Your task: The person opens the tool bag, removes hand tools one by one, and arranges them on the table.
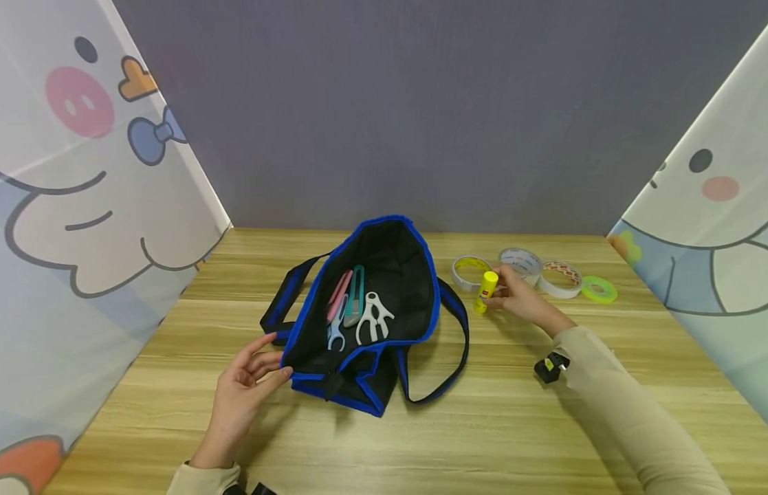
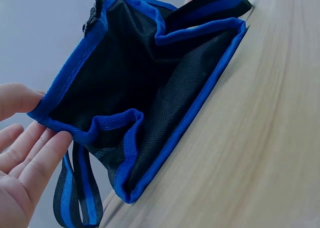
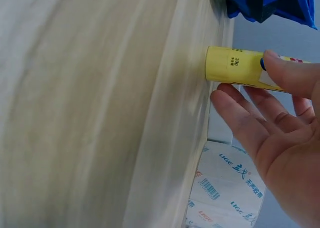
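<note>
A black fabric bag with blue trim (image 1: 399,292) lies with its mouth facing me. My left hand (image 1: 243,385) pinches the rim at the near left corner, thumb on one side and fingers on the other; the left wrist view shows this grip on the trim (image 2: 65,96). To the right of the bag, my right hand (image 1: 524,299) holds a yellow glue stick (image 1: 486,289) between thumb and fingers. In the right wrist view, the glue stick (image 3: 230,66) stands on or just above the table; I cannot tell which.
Inside the bag are a teal utility knife (image 1: 355,297), a pink one (image 1: 338,299), a light-blue tool (image 1: 337,324) and a white plastic tool (image 1: 374,317). Tape rolls (image 1: 563,280) and a green tape roll (image 1: 599,289) lie behind my right hand. A bag strap (image 1: 454,344) loops rightward.
</note>
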A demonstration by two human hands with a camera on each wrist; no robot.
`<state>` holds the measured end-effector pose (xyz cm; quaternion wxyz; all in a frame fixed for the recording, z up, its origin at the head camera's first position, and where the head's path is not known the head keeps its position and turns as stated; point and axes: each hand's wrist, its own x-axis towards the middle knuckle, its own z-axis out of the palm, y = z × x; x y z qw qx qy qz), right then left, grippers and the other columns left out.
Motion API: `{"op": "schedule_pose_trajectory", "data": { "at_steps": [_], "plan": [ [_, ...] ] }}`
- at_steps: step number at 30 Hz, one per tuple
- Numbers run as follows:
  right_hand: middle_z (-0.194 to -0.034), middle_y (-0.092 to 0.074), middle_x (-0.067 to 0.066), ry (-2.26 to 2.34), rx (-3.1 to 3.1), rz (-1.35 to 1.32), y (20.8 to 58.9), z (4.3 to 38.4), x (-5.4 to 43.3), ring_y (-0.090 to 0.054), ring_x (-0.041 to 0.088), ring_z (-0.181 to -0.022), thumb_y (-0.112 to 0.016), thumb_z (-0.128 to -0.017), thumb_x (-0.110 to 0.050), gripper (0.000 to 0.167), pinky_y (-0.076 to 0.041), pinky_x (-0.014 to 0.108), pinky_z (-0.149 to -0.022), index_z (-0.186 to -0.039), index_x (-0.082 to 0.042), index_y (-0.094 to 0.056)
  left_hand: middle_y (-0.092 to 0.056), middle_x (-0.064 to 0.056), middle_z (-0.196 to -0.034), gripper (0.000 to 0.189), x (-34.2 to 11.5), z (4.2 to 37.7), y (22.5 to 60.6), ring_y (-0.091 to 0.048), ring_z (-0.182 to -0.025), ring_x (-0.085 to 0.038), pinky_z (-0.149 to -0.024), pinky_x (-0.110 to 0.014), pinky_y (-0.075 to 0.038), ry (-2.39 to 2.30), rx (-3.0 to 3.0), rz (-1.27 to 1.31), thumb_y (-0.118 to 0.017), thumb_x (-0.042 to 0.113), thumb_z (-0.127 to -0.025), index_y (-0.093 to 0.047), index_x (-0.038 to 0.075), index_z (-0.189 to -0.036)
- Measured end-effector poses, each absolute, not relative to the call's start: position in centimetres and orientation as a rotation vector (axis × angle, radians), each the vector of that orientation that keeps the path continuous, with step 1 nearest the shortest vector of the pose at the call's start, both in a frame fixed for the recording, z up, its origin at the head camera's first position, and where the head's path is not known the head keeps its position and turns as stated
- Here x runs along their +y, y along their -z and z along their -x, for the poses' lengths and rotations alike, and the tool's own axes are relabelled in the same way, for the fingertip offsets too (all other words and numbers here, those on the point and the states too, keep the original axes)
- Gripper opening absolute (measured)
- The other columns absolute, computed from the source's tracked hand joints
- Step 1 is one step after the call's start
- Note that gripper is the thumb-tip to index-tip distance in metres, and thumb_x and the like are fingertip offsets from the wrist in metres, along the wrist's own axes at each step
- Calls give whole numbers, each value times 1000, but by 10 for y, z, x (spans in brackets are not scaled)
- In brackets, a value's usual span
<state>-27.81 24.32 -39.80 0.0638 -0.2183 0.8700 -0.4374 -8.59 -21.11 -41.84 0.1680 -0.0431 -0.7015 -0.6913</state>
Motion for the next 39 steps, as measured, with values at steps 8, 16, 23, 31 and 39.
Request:
{"op": "schedule_pose_trajectory", "data": {
  "at_steps": [8, 16, 23, 31, 39],
  "plan": [
    [-119, -53, 33, 1347, 2547, 600, 397, 274, 246, -60, 49, -108, -66, -92, 6, 54, -56, 48, -86, -132, 9, -30, -72, 4, -98, 56, -211, 87, 418, -69, -90, -9, -75, -20, -56, 1972, -1984, 130, -68, -19, -82, -51, -8, -134],
    [-127, -48, 34, 1335, 2599, 505, 366, 267, 259, -55, 49, -114, -61, -98, -3, 60, -50, 58, -93, -143, 9, -23, -72, 4, -97, 56, -210, 87, 418, -69, -90, -9, -74, -20, -56, 1963, -1978, 146, -68, -21, -81, -51, -9, -134],
    [-126, -52, 30, 1348, 2721, 347, 337, 263, 253, -57, 43, -110, -61, -100, -16, 63, -54, 51, -89, -148, 6, -25, -73, 4, -96, 57, -210, 88, 419, -69, -89, -9, -74, -20, -57, 1962, -1975, 144, -68, -21, -81, -51, -10, -134],
    [-116, -60, 28, 1426, 2756, 402, 319, 264, 213, -65, 42, -97, -64, -98, -13, 54, -60, 34, -72, -141, 6, -37, -73, 2, -96, 57, -211, 88, 419, -70, -88, -10, -73, -22, -58, 1990, -1964, 152, -68, -21, -81, -51, -10, -134],
    [-111, -62, 25, 1520, 2621, 504, 312, 278, 158, -67, 40, -93, -65, -96, -9, 46, -59, 31, -68, -134, 5, -44, -72, 3, -98, 56, -211, 86, 419, -68, -89, -9, -73, -20, -56, 1960, -2002, 106, -69, -18, -82, -52, -7, -135]
  ]
}}
